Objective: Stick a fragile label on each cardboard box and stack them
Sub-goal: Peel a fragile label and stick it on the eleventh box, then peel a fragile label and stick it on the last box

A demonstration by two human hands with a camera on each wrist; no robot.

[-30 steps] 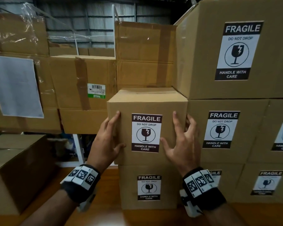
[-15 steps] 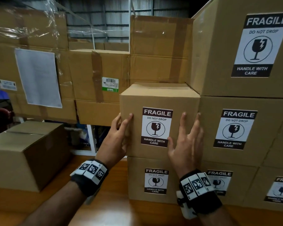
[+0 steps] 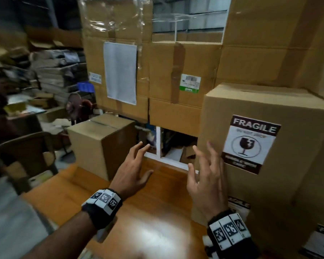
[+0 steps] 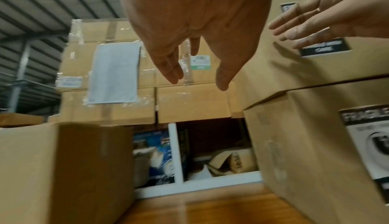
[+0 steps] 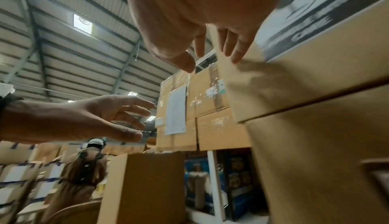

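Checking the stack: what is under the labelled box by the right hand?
Another cardboard box with its own fragile label, partly hidden by the right hand. It stands on the wooden table.

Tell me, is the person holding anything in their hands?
No. The left hand and right hand hold nothing; their fingers are spread in the air beside the labelled box.

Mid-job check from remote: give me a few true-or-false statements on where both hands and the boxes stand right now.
1. Both hands are empty, with no grip on anything. True: the left hand and right hand have spread fingers.
2. The upper stacked box carries a fragile label. True.
3. The box on the left shows a fragile label. False: its visible faces are bare.
4. The left hand rests on the wooden table. False: it hovers above it.
5. The stacked box sits on another labelled box. True.
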